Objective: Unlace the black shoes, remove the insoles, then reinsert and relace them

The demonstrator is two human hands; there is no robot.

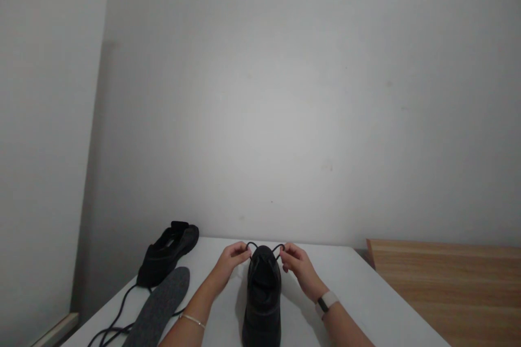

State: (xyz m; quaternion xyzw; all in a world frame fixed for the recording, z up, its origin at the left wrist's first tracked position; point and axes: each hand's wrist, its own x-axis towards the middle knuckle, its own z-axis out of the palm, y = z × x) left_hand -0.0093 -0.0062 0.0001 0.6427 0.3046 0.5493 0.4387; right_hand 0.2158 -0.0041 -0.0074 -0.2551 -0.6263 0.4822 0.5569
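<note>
Black shoe [262,303] stands on white table [358,293], low in the head view, centred between the two forearms, heel toward the person, toe pointing at the wall. Black lace [264,246] arches in two small loops over the far end of the shoe's opening. Left hand [232,260] sits just left of the shoe's far end, fingers curled in and pinched shut on the left loop of the lace. Right hand [296,263] mirrors it just right of the shoe, fingertips pinched on the right loop; a watch with pale strap [326,301] on that wrist, thin bracelet [192,320] on the left wrist. Shoe is matte black all over, opening dark, detail inside too dim to tell. Second black shoe [167,254] lies on its side at the table's far left, well apart; grey insole [160,303] flat just in front of it, and a loose black lace [116,325] trails off toward the near left edge. Wooden surface [448,282] adjoins on the right.
</note>
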